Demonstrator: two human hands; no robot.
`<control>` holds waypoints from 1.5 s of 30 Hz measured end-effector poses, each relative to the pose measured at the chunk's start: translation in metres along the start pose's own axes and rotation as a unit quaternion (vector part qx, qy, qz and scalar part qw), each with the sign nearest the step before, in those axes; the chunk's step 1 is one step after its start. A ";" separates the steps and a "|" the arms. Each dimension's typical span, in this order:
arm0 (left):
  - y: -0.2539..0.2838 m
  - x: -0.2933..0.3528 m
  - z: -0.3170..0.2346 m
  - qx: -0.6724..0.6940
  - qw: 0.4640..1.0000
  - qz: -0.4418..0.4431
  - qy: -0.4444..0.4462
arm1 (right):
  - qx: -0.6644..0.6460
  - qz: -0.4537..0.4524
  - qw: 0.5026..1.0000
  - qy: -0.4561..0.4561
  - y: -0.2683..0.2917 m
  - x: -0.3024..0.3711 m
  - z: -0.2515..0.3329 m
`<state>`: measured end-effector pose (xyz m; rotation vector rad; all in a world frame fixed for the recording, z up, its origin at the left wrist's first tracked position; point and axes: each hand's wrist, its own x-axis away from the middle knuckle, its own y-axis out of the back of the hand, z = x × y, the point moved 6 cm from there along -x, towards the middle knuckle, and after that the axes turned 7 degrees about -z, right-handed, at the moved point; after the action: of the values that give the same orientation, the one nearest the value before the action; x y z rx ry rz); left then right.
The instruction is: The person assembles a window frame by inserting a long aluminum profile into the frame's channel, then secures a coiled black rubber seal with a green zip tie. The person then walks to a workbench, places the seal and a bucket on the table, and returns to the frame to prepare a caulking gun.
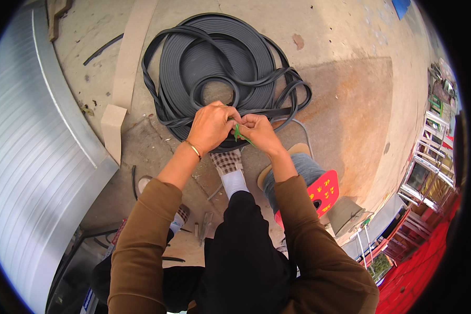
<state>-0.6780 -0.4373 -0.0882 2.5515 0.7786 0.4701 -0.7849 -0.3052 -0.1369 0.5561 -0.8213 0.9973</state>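
L hand (210, 125) + R hand (260, 134): I'm pinching green strip (237, 132) btwn both hands' fingertips | holding it above near edge of blk rubber coil (171, 73) | my checked shoe (227, 163) is pointing twd coil | red-ended spool (322, 189) is lying to R | ribbed metal sheet (31, 157) is sitting far L

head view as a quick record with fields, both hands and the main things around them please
left hand: fingers bunched at a green strip, exact grip hidden
right hand: pinching the green strip
black coil: flat on the floor, loose loops across it
spool: blue-grey winding, red end
ridged metal sheet: at the left
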 end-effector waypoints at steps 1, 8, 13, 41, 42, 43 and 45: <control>0.002 -0.001 0.002 -0.003 1.000 -0.001 0.015 | 0.047 -0.071 0.993 0.079 0.005 0.006 0.009; 0.002 -0.008 0.007 -0.013 0.998 0.000 0.059 | 0.089 -0.259 0.940 0.201 0.001 0.067 0.023; -0.005 -0.012 0.011 -0.020 0.996 0.015 0.091 | 0.320 -0.304 0.837 0.323 -0.027 0.074 0.035; -0.001 -0.030 0.046 -0.039 0.985 -0.087 0.141 | 0.076 -0.047 0.935 0.343 -0.015 0.067 0.046; 0.000 -0.031 0.047 -0.034 0.985 -0.078 0.150 | -0.009 -0.032 0.953 0.302 -0.016 0.051 0.047; 0.000 -0.030 0.047 -0.026 0.985 -0.070 0.157 | -0.086 -0.010 0.962 0.258 -0.019 0.036 0.047; 0.004 -0.028 0.045 -0.025 0.983 -0.079 0.166 | -0.082 -0.060 0.971 0.216 -0.021 0.015 0.043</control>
<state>-0.6787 -0.4705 -0.1300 2.3710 1.0610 0.8645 -0.7761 -0.3382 -0.1004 0.2278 -0.4690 0.8858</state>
